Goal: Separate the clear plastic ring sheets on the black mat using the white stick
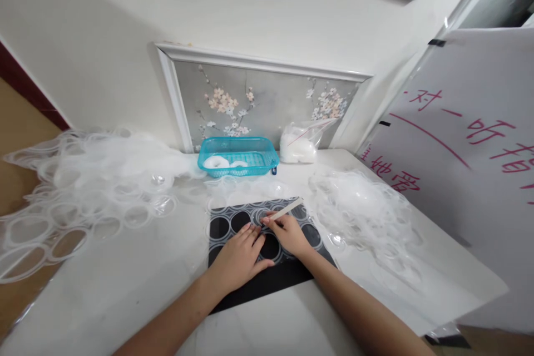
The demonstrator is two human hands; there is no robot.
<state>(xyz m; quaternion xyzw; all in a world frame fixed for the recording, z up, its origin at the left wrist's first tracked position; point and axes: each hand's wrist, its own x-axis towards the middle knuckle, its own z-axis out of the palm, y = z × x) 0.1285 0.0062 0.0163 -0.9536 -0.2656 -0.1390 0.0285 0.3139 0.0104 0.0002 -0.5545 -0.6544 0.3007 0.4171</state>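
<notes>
A clear sheet with pale rings lies over a black mat (258, 292) on the white table. My left hand (240, 256) rests flat on the sheet, its fingers stretched toward the middle and the thumb apart. My right hand (287, 233) pinches a slim, pale stick-like tool (288, 208), slanted up to the right. The tool's lower tip meets the sheet near my left fingertips, but the fingers hide it, so its kind does not show. Black circles (241, 221) appear inside several of the rings.
Left of the mat is a heap of clear ring-cut film (112, 178); another film pile (359, 200) lies right. Behind stand a blue basket (237, 144) holding white rings (216, 162) and a clear bag (299, 147) of white contents. A whiteboard (467, 189) leans at the right.
</notes>
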